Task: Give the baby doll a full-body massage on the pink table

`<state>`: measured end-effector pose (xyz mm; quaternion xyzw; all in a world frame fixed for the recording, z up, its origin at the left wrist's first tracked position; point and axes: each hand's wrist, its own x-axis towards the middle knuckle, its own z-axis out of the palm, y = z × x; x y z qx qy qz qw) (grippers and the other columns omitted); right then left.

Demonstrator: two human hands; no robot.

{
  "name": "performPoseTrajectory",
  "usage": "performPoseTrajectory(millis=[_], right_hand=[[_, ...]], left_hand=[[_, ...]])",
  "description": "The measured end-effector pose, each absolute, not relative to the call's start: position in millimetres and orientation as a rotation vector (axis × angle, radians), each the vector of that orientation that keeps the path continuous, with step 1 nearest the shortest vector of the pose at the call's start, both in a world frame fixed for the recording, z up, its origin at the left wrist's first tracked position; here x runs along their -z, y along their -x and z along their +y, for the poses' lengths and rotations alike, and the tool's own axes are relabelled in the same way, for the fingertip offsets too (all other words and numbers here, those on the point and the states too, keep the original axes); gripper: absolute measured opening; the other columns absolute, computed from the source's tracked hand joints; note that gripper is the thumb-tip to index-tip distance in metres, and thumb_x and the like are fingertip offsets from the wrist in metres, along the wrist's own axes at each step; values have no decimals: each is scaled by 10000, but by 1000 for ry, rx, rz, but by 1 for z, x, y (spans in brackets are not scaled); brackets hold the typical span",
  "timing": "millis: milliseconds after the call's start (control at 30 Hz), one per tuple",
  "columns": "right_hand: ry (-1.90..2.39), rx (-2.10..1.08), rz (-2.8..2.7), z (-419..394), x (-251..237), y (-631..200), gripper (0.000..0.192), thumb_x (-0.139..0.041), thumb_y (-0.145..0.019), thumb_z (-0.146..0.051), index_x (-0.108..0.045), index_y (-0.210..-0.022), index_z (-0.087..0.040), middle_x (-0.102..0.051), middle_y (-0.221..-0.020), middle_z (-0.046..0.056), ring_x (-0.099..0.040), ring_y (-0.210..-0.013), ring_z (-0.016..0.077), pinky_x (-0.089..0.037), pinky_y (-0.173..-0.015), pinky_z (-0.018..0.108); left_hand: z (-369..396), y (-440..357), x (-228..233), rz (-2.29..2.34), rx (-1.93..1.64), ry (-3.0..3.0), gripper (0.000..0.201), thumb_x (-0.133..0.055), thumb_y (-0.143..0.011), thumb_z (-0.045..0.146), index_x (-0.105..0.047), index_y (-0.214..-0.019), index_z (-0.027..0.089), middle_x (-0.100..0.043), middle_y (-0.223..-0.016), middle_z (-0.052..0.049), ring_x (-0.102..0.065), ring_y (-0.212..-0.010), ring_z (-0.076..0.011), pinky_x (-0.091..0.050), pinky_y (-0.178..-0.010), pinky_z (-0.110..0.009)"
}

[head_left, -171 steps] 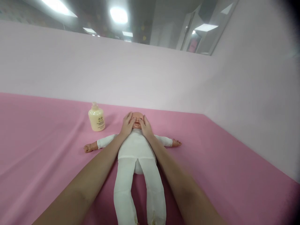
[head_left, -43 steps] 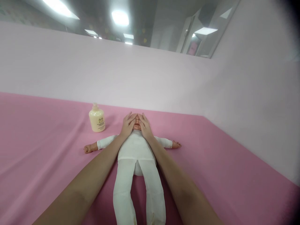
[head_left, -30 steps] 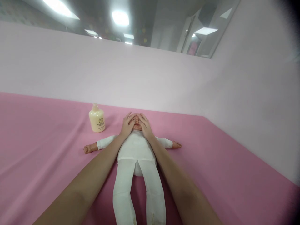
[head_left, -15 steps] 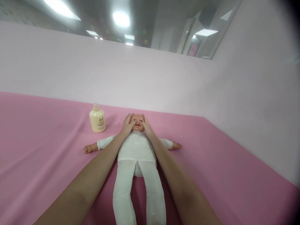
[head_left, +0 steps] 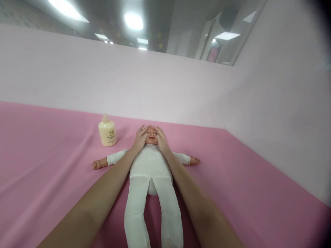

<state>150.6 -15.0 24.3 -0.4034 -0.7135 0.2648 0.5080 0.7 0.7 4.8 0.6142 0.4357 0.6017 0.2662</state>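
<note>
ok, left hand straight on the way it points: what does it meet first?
The doll's head; the left hand appears to rest against its side. Beyond that, probably the pale wall, though depth is unclear.

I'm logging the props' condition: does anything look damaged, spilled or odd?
One small thing: a brownish mark low on one leg of the baby doll stands out against the white; stain or wear, I can't tell. The pump bottle stands upright, no spill visible.

bottle [head_left: 107, 133] left of doll [head_left: 150, 163], both on cloth [head_left: 49, 155]
</note>
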Motion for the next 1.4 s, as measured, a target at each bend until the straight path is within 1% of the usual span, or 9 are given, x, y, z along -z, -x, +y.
performPoseTrajectory(millis=[167,367,533,733,933,1100,1200,1300,1400], right_hand=[[1010,-633,-1751,-24,-35,-148,490,-370,-870,-267,-604,-1297,-322,-497,-1458,-25,-260,-1470,208,-147,-1244,434],[1087,-697,-1719,-20,-33,-148,550,-392,-863,-306,-530,-1396,-297,-356,-1565,-7,-187,-1505,210,-126,-1250,439],[1114,-761,-1642,-12,-27,-148,612,-409,-853,-335,-442,-1461,-277,-336,-1577,11,-216,-1498,200,-154,-1248,426],[1139,-855,-1520,-5,-16,-149,725,-491,-826,-425,-345,-1512,-241,-330,-1584,49,-256,-1488,221,-186,-1243,408],[1141,-823,-1500,-5,-12,-150,709,-521,-824,-476,-377,-1476,-241,-348,-1570,63,-258,-1484,224,-191,-1239,404],[1125,-726,-1482,-13,-15,-148,620,-528,-810,-444,-446,-1367,-184,-434,-1471,120,-352,-1407,245,-259,-1204,410],[1061,-653,-1512,-19,-20,-146,515,-513,-815,-404,-496,-1290,-206,-496,-1398,98,-400,-1353,237,-290,-1186,418],[992,-571,-1614,-25,-27,-146,424,-459,-841,-323,-560,-1246,-251,-520,-1389,56,-373,-1381,221,-234,-1211,415],[975,-536,-1714,-30,-34,-145,424,-408,-864,-274,-600,-1241,-300,-530,-1405,10,-298,-1443,209,-154,-1238,419]], left_hand=[[-2,-1,-6,1174,-1635,-1716,469,-448,-871,245,-652,-1293,225,-448,-1492,-83,-404,-1391,-271,-273,-1204,-464],[-1,0,-4,1212,-1615,-1746,460,-452,-901,285,-618,-1328,245,-458,-1482,-82,-381,-1409,-265,-241,-1214,-481],[0,-1,-2,1206,-1618,-1712,469,-467,-898,305,-590,-1348,251,-437,-1505,-77,-365,-1420,-265,-235,-1214,-479],[0,-4,-1,1225,-1641,-1588,533,-502,-872,310,-520,-1393,202,-444,-1500,-102,-345,-1430,-276,-242,-1215,-465],[-1,-2,-4,1203,-1637,-1631,504,-496,-874,289,-555,-1371,229,-469,-1473,-79,-380,-1410,-255,-248,-1216,-440],[-7,-1,-8,1217,-1609,-1698,465,-468,-895,298,-613,-1332,234,-443,-1488,-90,-363,-1412,-278,-231,-1213,-479],[-12,-1,-10,1234,-1594,-1725,445,-467,-895,293,-637,-1304,253,-433,-1498,-72,-333,-1420,-275,-214,-1216,-483],[-15,-1,-12,1219,-1598,-1768,423,-452,-907,289,-657,-1275,257,-441,-1493,-58,-313,-1428,-262,-196,-1224,-470],[-18,-1,-13,1221,-1600,-1782,417,-437,-917,290,-660,-1268,259,-441,-1493,-58,-314,-1428,-258,-197,-1224,-472]])
